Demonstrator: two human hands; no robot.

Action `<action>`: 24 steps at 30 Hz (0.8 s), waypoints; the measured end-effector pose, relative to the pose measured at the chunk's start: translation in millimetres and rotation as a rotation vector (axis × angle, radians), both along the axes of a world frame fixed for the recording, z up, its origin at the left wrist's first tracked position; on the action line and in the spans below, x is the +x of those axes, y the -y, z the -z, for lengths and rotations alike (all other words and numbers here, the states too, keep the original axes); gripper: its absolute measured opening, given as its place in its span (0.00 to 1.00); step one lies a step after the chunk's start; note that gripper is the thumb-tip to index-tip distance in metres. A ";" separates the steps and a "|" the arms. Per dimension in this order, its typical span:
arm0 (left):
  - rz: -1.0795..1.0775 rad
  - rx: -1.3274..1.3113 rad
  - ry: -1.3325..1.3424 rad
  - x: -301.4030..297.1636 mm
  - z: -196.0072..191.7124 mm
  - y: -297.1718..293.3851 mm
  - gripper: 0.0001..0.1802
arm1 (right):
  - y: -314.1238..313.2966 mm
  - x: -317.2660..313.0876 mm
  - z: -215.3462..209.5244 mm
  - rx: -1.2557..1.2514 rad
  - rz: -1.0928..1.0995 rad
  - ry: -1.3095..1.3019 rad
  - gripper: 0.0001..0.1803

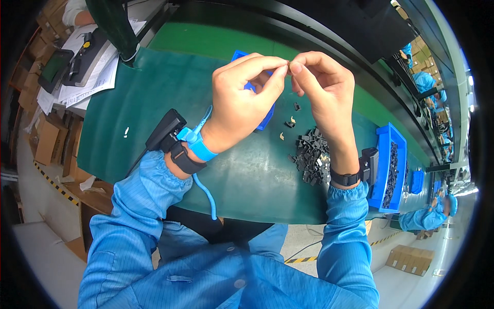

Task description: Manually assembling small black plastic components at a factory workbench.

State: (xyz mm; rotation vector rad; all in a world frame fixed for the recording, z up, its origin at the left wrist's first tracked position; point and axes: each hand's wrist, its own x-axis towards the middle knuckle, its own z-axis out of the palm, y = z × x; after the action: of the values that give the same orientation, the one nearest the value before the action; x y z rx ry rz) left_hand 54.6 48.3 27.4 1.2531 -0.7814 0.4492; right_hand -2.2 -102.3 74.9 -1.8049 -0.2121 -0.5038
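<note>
Green matting is covering the desk (154,113); above it, left hand (242,98) and right hand (321,82) are pinching together on what seems a tiny dark part (288,66), over the heap of small black plastic clips (313,154).

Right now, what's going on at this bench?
A person in a blue smock holds both hands raised over a green mat. The left hand and right hand meet at the fingertips, pinching a tiny part too small to identify. Below lies a pile of small black parts, with a few loose ones beside it. A blue tray of dark parts sits to the right. A blue coiled strap is on the left wrist.
</note>
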 end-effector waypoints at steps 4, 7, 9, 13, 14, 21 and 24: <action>0.041 -0.014 -0.073 -1.7 0.6 -0.2 0.03 | 1.7 -1.2 -1.2 -0.033 -0.014 -0.009 0.06; 0.062 -0.020 -0.094 -1.6 -0.1 0.0 0.03 | 2.2 -1.2 -3.0 -0.043 -0.023 -0.001 0.06; 0.070 -0.023 -0.099 -1.7 -0.6 0.2 0.03 | 2.6 -1.4 -4.0 -0.047 -0.027 0.005 0.06; 0.092 -0.023 -0.124 -3.8 -2.1 -0.1 0.02 | 3.9 -2.1 -4.5 -0.091 -0.026 0.022 0.06; 0.102 -0.023 -0.132 -4.1 -2.5 -0.2 0.02 | 4.3 -2.2 -4.4 -0.104 -0.029 0.027 0.06; 0.109 -0.015 -0.126 -2.9 -1.4 -1.1 0.02 | 4.5 -1.7 -4.9 -0.167 -0.017 0.060 0.05; 0.117 -0.015 -0.132 -2.4 -1.0 -0.9 0.02 | 5.7 -1.3 -4.5 -0.206 -0.005 0.073 0.04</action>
State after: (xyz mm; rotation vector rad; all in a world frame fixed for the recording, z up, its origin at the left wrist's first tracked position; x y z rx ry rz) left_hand 52.2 49.2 28.4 1.2035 -0.7337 0.2741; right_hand -3.5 -108.0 79.4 -1.9873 -0.3288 -0.5619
